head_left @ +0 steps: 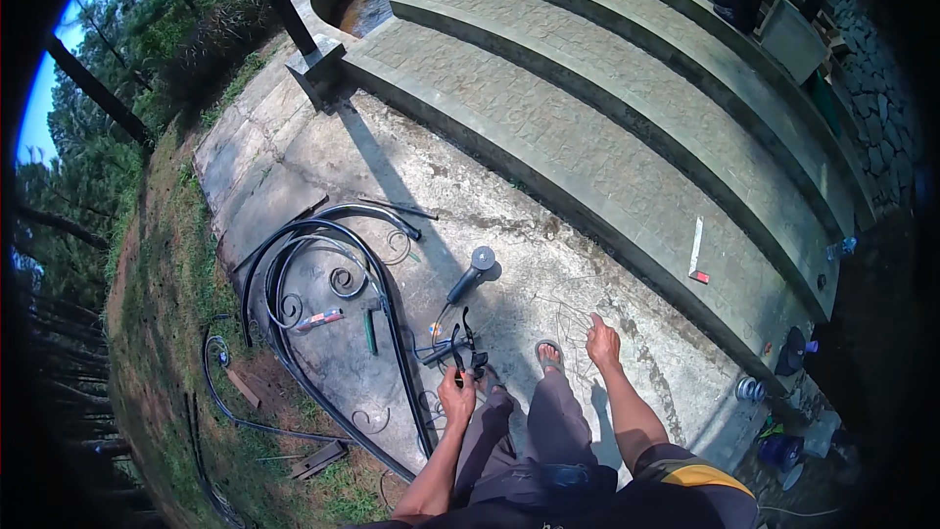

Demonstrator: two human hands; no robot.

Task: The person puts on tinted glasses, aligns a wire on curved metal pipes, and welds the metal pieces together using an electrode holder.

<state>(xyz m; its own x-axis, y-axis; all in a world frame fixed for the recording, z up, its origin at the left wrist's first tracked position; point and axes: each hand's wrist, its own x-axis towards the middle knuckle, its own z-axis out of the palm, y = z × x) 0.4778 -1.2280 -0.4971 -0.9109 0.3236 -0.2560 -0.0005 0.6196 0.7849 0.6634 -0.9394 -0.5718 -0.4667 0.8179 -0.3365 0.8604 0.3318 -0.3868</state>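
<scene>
My left hand (pixel 456 398) is closed around a slim black tool (pixel 455 358) that points away from me; its exact kind is too small to tell. Just beyond it, a dark clamp-like piece (pixel 469 331) and cables lie on the concrete. My right hand (pixel 603 344) is held out over the ground, fingers curled with the index finger partly forward; whatever it may pinch is too fine to make out. Thin wire-like lines (pixel 563 318) show on the concrete beside it. An angle grinder (pixel 470 276) rests farther ahead.
Bent black metal tubes (pixel 392 333) form a large loop at the left, with metal scrolls (pixel 345 282) and a green rod (pixel 370 331) inside. Curved stone steps (pixel 548 127) rise at the right, bearing a try square (pixel 697 253). A post (pixel 279 0) stands far left.
</scene>
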